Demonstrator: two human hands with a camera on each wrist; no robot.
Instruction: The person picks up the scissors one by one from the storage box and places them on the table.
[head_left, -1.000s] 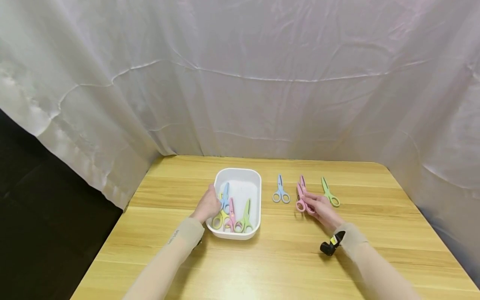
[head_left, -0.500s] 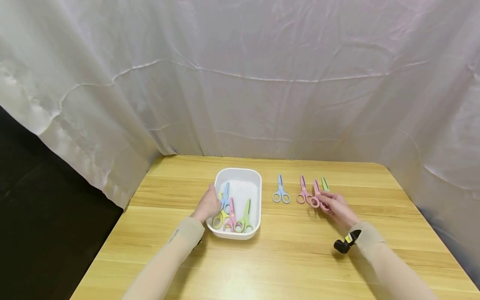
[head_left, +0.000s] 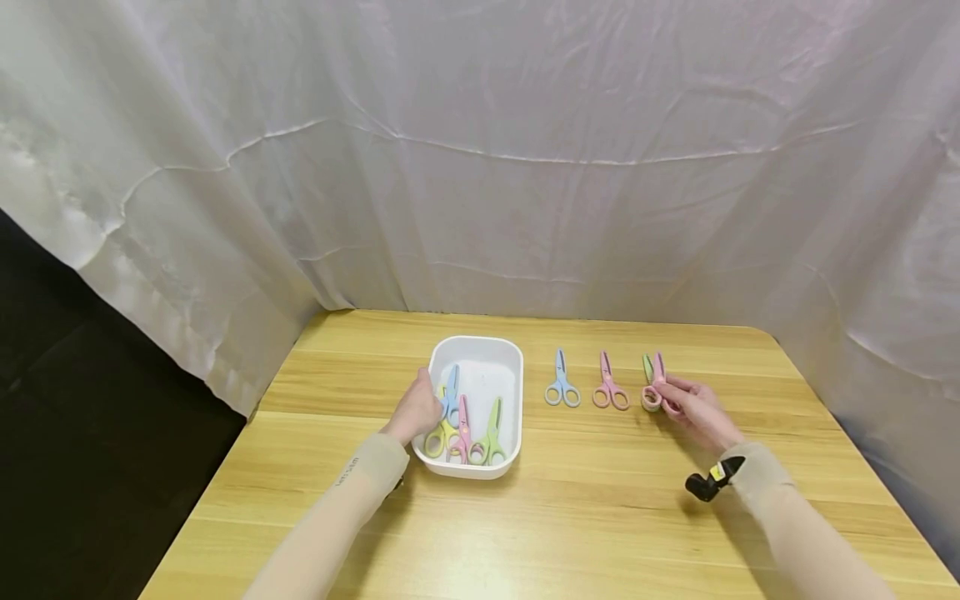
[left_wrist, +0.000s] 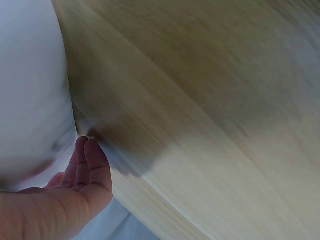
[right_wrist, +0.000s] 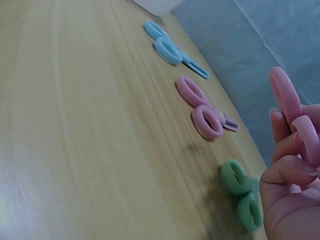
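Note:
Pink scissors (head_left: 659,367) are pinched in the right hand (head_left: 696,412), held above green scissors (head_left: 648,367) on the table. The right wrist view shows their pink loops (right_wrist: 285,95) between thumb and fingers of the right hand (right_wrist: 295,180), with the green loops (right_wrist: 236,177) below. The left hand (head_left: 415,410) grips the left wall of a white tray (head_left: 512,358); the left wrist view shows that hand (left_wrist: 75,195) at the tray's outer side (left_wrist: 35,90). In the tray lie blue scissors (head_left: 452,392), yellow ones (head_left: 435,440), pink ones (head_left: 463,425) and green ones (head_left: 492,433).
On the wooden table (head_left: 585,500), blue scissors (head_left: 561,387) and another pink pair (head_left: 607,387) lie in a row between the tray and the green pair, blades pointing away. A pale curtain (head_left: 525,208) hangs behind the table's far edge.
The right hand has carried the pink scissors rightward, from beside the pink pair on the table to over the green pair. The left hand and the tray have not moved.

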